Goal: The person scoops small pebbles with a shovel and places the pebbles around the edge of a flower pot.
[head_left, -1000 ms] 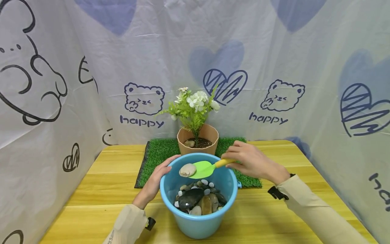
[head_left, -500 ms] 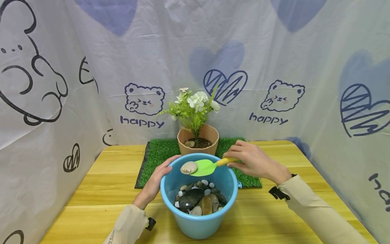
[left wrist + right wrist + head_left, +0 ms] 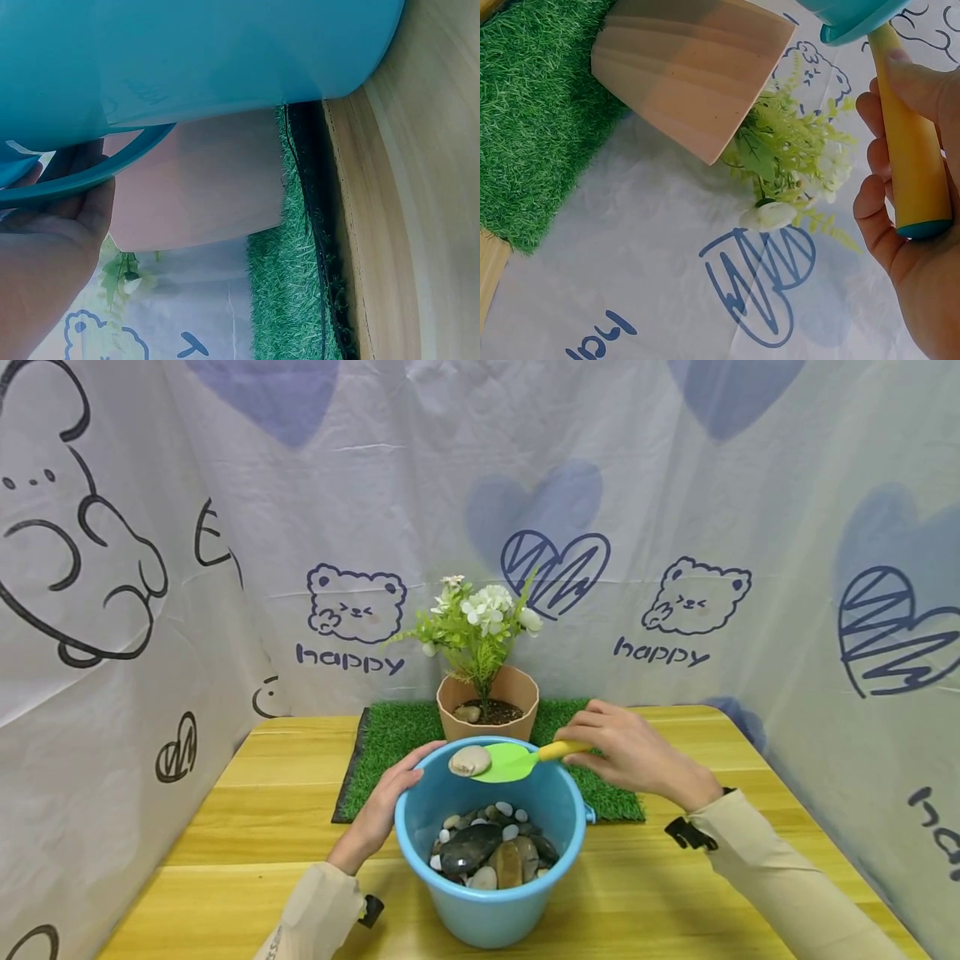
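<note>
A light blue bucket [image 3: 491, 918] stands on the table, with dark, brown and white stones [image 3: 480, 850] at its bottom. My left hand [image 3: 382, 802] grips its left rim; in the left wrist view the fingers pass round a blue band [image 3: 82, 180] of the bucket. With my right hand [image 3: 626, 752] I hold a small garden trowel by its yellow handle [image 3: 915, 161], fingers curled round it. The trowel's green blade [image 3: 512, 762] is held over the bucket's far part, and a pale oval stone [image 3: 470, 762] rests on its tip.
Behind the bucket, a peach flower pot [image 3: 489, 727] with white flowers [image 3: 487, 608], dark soil and a brownish stone [image 3: 467, 714] stands on a green turf mat [image 3: 401, 727]. White printed curtains [image 3: 240, 568] enclose the wooden table [image 3: 247, 860] at the back and sides.
The trowel, with the stone on it, has risen a little and moved slightly right, toward the bucket's far rim. My left hand and the bucket have stayed still.
</note>
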`<state>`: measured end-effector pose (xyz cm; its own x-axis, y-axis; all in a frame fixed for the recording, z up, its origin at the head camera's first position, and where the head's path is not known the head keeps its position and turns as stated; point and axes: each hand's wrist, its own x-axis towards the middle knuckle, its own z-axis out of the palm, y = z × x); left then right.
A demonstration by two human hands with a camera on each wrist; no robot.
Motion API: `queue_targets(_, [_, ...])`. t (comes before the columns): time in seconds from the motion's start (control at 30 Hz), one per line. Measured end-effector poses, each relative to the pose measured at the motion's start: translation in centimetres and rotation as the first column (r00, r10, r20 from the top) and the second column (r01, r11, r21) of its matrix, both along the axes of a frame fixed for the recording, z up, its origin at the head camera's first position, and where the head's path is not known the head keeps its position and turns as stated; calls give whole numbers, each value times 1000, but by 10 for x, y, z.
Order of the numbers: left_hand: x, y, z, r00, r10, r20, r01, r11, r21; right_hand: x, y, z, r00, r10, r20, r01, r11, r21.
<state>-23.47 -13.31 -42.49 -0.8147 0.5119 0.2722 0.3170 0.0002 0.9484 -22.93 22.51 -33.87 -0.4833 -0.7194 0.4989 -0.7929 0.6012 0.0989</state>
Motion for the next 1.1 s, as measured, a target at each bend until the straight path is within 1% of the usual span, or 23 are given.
queue_targets(0.27, [0, 0, 0, 1000, -15, -12, 15, 1000, 13, 0, 3, 1, 1000, -28, 1, 28, 999, -23])
queue_targets(0.6, [0, 0, -1, 1000, -5, -5, 5, 1000, 4, -1, 6, 1, 994, -106, -6, 106, 994, -38])
queue_targets(0.73, [0, 0, -1, 1000, 1, -1, -1, 1000, 7, -3, 6, 1, 989, -144, -23, 142, 988, -54])
queue_targets(0.9, [0, 0, 0, 1000, 4, 4, -4, 1000, 8, -5, 7, 0, 979, -204, -30, 202, 977, -67])
queue_targets(1.1, [0, 1, 1, 1000, 7, 6, -7, 1000, 13, -9, 4, 0, 949, -316, 6, 316, 946, -73])
